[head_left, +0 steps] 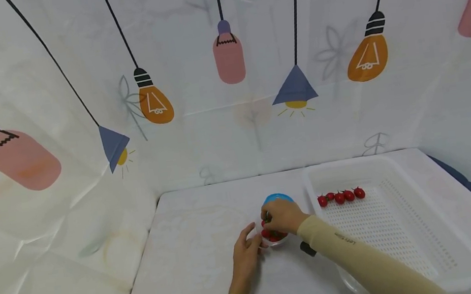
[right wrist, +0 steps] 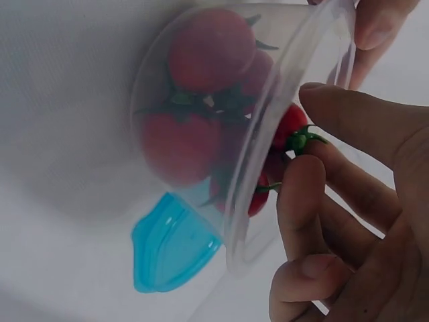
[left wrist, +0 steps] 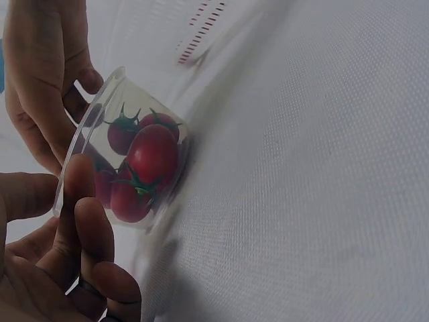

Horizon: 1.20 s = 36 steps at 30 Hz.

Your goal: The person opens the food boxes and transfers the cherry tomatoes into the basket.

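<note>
Tomato (right wrist: 288, 126) | right hand (head_left: 284, 215): pinching it, fingers half-curled | left hand (head_left: 245, 257): gripping cup (left wrist: 141, 96)

Head view: bright, diffuse light lies evenly over the tablecloth (head_left: 187, 257); creases in the backdrop (head_left: 204, 146) carry pale glare, and wide-angle stretching slants the printed lamps (head_left: 25, 162) near the edges. Left wrist view: dimmer; my left hand (left wrist: 67, 248) and right hand (left wrist: 40, 80) stand dark against paleness. Right wrist view: the tub (right wrist: 285, 27) hazily veils my tomatoes (right wrist: 211, 50); the tablecloth blurs at left.
</note>
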### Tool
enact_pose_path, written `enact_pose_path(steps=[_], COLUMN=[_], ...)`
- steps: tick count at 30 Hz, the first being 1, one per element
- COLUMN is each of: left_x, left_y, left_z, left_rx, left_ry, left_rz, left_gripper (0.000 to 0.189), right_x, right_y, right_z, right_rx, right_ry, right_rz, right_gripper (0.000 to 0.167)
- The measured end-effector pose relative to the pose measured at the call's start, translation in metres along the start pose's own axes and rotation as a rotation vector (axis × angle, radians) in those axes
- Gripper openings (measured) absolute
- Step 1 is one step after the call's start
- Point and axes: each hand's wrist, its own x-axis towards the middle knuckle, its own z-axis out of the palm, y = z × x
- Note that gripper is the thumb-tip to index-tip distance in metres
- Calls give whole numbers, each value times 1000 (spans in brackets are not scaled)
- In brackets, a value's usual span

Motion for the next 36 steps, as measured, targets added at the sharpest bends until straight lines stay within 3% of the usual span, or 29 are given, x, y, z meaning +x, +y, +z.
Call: enact_pose_path(steps=[9, 23, 30, 36], left_x=[0, -3, 16, 18], left_y=[1, 2, -35, -38], left_z=[3, 9, 10, 8], left_rx=[5, 34, 69, 70], left_ry=[-6, 50, 56, 57], left_rz=[5, 40, 19, 21], left_gripper=[44, 42, 44, 43], right_x=[0, 1, 1, -2], right_y=[1, 5, 5, 4], right_z=[4, 9, 6, -2], right_rx=[-55, -26, 4, 23], right_ry=[56, 73, 69, 87], right_rz=[-19, -18, 23, 41], right_gripper=[17, 17, 16, 16])
